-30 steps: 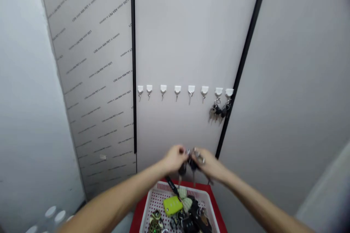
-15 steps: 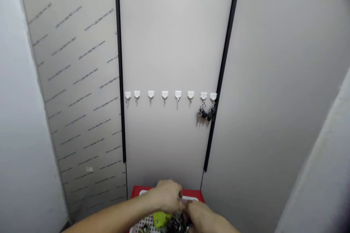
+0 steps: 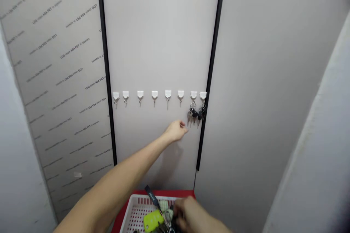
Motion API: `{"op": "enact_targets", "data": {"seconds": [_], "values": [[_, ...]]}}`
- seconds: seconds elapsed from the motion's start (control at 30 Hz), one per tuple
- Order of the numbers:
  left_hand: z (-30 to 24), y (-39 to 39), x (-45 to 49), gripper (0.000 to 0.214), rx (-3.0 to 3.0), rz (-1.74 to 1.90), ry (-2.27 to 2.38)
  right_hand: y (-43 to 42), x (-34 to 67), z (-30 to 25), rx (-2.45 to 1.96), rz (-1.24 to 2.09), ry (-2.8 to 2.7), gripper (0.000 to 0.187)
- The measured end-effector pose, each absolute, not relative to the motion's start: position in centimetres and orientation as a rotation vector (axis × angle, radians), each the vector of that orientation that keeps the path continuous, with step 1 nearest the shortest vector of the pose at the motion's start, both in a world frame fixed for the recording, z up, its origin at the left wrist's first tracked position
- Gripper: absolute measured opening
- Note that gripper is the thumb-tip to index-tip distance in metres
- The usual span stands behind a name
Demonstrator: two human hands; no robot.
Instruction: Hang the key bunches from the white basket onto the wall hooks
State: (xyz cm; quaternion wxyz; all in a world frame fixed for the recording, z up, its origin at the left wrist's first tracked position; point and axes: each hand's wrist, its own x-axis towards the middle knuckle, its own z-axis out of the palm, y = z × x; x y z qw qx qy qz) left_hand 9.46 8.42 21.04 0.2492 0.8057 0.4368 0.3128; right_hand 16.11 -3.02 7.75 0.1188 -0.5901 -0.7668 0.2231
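Observation:
My left hand [image 3: 176,130] is raised in front of the panel, just below and left of a hanging bunch of keys [image 3: 192,112]. Its thumb and curled fingers stand apart and I see nothing between them. A second key bunch [image 3: 201,112] hangs on the rightmost hook. Low down, my right hand [image 3: 188,213] is over the right side of a white perforated basket [image 3: 130,211], its fingers curled in at a dark cluster; what they grip is hidden. Beside it in the basket lie a lime-green key case [image 3: 153,221], a dark strap [image 3: 151,194] and more keys.
A row of white adhesive hooks [image 3: 154,95] runs across the pale panel [image 3: 158,43]. Black vertical strips [image 3: 105,65] flank it. The basket rests on a red surface [image 3: 186,193]. White wall edges [image 3: 308,116] stand at both sides.
My left hand has risen from the basket toward the hanging keys. My right hand stays at the basket, whose contents show more now. The view has shifted slightly to the right.

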Motion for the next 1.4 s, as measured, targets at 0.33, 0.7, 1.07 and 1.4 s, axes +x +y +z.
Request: {"op": "enact_targets", "data": {"seconds": [0.33, 0.7, 1.07, 1.4], "values": [[22.5, 11.9, 16.4, 0.023, 1.819, 1.186, 1.213, 6.6, 24.0, 22.4, -1.666, -0.222, -1.140, 0.039], [26.5, 10.5, 15.3, 0.017, 1.664, 1.257, 1.027, 6.0, 23.8, 25.0, -1.644, -0.279, -1.012, 0.025], [33.0, 9.3, 15.3, 0.018, 1.904, 1.336, 0.895, 3.9, 23.1, 32.0, -1.455, -0.387, -1.199, 0.022], [15.2, 3.8, 5.3, 0.020, 2.151, 0.761, 0.942, -1.4, 18.2, 15.6, -1.531, 0.278, -1.756, 0.014]]}}
